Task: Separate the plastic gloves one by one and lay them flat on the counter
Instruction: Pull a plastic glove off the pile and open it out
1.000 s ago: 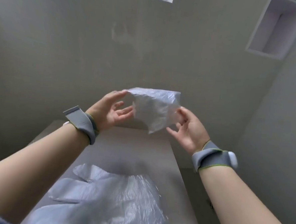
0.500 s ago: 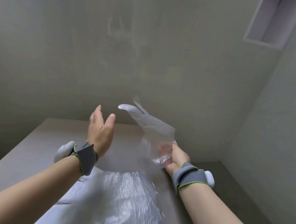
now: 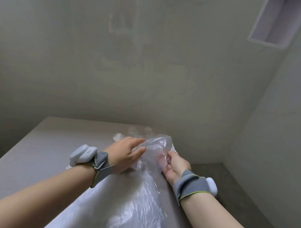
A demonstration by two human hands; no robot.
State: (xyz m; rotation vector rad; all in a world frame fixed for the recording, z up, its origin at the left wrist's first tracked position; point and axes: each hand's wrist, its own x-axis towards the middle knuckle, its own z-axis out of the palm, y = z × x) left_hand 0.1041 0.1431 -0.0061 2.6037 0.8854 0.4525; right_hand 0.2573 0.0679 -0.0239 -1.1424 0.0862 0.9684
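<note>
left hand [image 3: 126, 153] spread on clear crinkled plastic glove [image 3: 155, 146] | right hand [image 3: 175, 165] pinches it | nearer translucent heap [image 3: 136, 210] (done or pending: unclear)

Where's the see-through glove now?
In the head view, the glove is on the counter, right of middle, between the left hand pressing it and the right hand gripping its edge, just beyond the pile of gloves.

2 hands meet over 1 clear plastic glove [image 3: 154, 145] on the grey counter [image 3: 43, 148] — the left hand [image 3: 126, 152] presses it with straight fingers, the right hand [image 3: 174, 165] grips its crumpled edge. More gloves [image 3: 131, 209] lie nearer.
</note>
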